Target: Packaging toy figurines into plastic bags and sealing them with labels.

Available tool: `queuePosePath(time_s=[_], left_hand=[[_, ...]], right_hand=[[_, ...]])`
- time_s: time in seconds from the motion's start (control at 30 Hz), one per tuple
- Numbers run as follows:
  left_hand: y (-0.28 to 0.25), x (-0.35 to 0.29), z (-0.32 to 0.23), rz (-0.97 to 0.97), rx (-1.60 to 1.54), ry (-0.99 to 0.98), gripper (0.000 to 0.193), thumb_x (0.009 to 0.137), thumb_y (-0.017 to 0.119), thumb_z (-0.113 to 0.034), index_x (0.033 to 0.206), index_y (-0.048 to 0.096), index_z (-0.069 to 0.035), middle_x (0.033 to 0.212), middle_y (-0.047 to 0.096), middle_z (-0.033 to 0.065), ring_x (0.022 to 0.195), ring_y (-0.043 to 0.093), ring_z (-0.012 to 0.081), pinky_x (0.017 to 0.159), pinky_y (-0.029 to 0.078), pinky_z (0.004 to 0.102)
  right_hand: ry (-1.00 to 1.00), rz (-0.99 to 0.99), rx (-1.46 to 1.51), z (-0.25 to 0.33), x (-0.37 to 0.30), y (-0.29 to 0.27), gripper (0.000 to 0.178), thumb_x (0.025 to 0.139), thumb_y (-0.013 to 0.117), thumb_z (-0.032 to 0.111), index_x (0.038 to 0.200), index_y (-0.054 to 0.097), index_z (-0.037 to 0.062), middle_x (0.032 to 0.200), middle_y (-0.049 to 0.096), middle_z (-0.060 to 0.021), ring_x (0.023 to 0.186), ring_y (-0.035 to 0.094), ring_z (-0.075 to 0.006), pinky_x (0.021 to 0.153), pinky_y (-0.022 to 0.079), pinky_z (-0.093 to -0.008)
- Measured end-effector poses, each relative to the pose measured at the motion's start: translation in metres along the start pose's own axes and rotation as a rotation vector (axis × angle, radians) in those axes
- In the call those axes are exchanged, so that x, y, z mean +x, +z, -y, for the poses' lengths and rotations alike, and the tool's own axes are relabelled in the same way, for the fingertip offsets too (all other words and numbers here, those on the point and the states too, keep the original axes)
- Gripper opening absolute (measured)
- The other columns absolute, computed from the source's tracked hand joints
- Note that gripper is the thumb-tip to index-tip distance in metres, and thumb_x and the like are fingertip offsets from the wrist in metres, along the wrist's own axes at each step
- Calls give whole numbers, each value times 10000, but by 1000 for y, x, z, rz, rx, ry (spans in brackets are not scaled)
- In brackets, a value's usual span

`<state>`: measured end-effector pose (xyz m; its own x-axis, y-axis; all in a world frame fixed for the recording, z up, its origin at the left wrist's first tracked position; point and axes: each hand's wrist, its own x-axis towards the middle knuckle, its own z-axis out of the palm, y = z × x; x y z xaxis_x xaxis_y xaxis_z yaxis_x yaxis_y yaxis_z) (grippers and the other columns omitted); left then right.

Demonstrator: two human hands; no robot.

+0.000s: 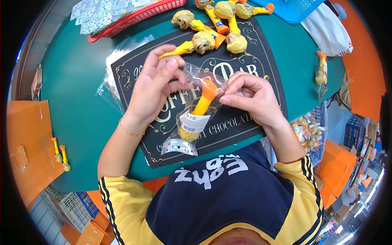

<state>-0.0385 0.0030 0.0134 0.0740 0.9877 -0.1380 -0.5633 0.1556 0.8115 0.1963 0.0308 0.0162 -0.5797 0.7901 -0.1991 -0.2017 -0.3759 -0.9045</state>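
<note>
In front of me is a clear plastic bag holding a yellow toy with an orange cap-like end. The toy is tilted, its rounded golden head low in the bag and partly hidden by a white printed label. My right hand pinches the bag's upper right edge between thumb and fingers. On the other side, my left hand has its fingers loosely bent and apart beside the bag's upper left edge. A printed card shows at the bag's bottom end.
Several similar golden-headed toys lie on the far part of a black printed mat. A red basket of printed cards stands far left, near loose bags. A bagged toy lies right; two toys lie left.
</note>
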Motion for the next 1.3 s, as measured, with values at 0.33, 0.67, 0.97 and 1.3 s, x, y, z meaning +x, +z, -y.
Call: queuePosePath(time_s=[0.33,0.67,0.97,1.3], left_hand=[[5,-9,2,145,286,-241,107,920,635,-113,968,557,-57,890,612,-4,803,574,46,752,474,198],[8,-9,11,51,180,-143,155,974,521,-122,1104,464,-59,1021,616,76,868,596,114,784,480,263],[25,-15,-2,67,419,-216,188,929,640,-213,934,587,-32,774,597,-38,673,496,-15,592,404,161],[28,-21,-2,12,534,-27,218,909,670,-188,780,580,-37,615,517,-59,580,414,-20,493,323,178]], right_hand=[[-48,-22,-8,3,-6,-15,179,735,711,-136,800,626,7,891,585,-63,870,640,-165,779,538,-261],[-66,-7,-74,0,-6,-14,171,750,694,-147,778,617,3,878,588,-71,866,651,-171,771,549,-265],[-100,104,-275,4,-6,2,176,725,728,-130,737,622,9,888,590,-60,841,633,-132,755,528,-245],[-20,48,-20,1,-20,1,450,734,729,-104,1105,513,27,1095,541,-79,980,612,-159,835,505,-271]])
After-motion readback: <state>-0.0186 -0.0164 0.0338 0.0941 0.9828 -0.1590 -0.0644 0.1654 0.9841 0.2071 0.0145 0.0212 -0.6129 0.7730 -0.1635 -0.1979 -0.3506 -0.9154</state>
